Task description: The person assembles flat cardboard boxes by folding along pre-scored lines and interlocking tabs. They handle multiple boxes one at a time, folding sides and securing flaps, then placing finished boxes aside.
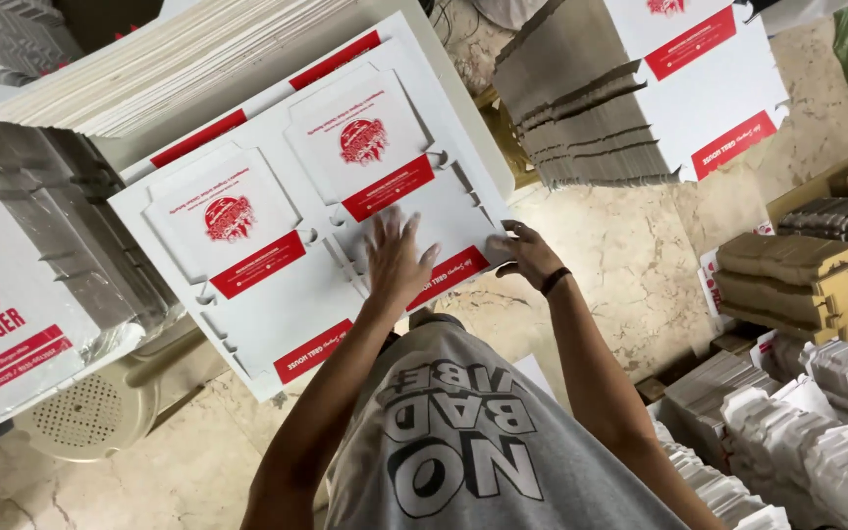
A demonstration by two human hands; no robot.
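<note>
Place: a small packaging workroom or storeroom where printed food boxes are kept and handled.
Stock: flat die-cut box blanks, white with red panels and a red round emblem, are laid on a white work surface.
Stacks: a tall pile of white sheets is seen at the far left corner of that surface; a fanned stack of corrugated blanks is seen beyond its right edge.
Goods at right: brown corrugated bundles and rows of white cut pieces are piled on the floor.
Floor: beige marbled tiles, worn and stained.
Furniture: a beige perforated plastic stool is seen under the left stacks.
</note>
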